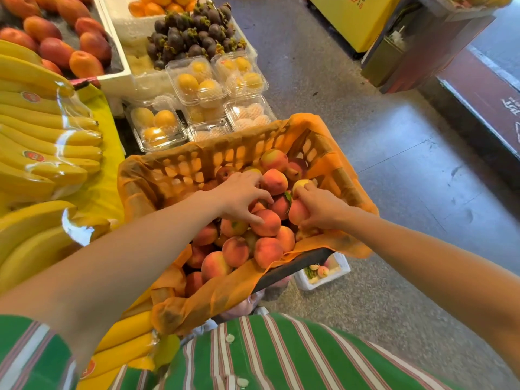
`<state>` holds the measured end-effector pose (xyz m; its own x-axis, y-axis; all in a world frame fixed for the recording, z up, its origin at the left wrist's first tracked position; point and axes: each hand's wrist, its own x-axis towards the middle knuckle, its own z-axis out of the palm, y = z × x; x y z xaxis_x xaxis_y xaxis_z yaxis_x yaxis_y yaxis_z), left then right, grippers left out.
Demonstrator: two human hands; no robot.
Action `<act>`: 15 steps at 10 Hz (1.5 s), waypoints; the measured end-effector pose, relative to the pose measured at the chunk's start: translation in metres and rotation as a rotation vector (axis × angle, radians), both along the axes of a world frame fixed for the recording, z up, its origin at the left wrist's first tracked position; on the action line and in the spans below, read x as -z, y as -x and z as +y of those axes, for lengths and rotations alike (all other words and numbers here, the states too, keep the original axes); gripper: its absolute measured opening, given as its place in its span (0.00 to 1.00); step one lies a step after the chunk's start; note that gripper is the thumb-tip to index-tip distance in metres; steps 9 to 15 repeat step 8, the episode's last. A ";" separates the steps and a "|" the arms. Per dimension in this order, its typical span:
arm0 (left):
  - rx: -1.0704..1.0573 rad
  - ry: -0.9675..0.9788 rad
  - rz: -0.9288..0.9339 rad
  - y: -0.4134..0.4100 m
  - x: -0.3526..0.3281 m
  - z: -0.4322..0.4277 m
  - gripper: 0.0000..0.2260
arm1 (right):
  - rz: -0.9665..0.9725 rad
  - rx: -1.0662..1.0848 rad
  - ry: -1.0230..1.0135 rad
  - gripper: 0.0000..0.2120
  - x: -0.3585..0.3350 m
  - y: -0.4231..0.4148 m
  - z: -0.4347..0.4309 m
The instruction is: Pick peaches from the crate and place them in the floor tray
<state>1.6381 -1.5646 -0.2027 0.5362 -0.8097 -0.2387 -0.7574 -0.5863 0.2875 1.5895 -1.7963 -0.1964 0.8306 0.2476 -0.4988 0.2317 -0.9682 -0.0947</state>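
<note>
A slatted crate (197, 159) lined with orange plastic holds several red-orange peaches (267, 250). My left hand (242, 195) lies over the pile with fingers spread and curled around one peach (266, 222), touching it. My right hand (318, 206) grips a peach (297, 211) at the crate's right side, and its fingertips touch a pale yellow peach (300, 183). A small white floor tray (339, 273) with a few peaches shows on the floor, partly hidden under the crate's near right corner.
Bagged bananas (42, 130) fill the stand at left. Clear clamshell boxes of yellow fruit (197, 85), mangosteens (194, 35) and mangoes (56, 38) sit beyond the crate. Grey floor (408, 170) stretches to the right, with a yellow box (354, 15) and a dark counter (484, 94) beyond.
</note>
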 end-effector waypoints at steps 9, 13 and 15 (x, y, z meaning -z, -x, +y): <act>-0.373 0.190 -0.183 0.065 -0.027 -0.056 0.11 | -0.306 -0.045 -0.567 0.06 -0.043 0.043 -0.027; -0.373 0.190 -0.183 0.065 -0.027 -0.056 0.11 | -0.306 -0.045 -0.567 0.06 -0.043 0.043 -0.027; -0.373 0.190 -0.183 0.065 -0.027 -0.056 0.11 | -0.306 -0.045 -0.567 0.06 -0.043 0.043 -0.027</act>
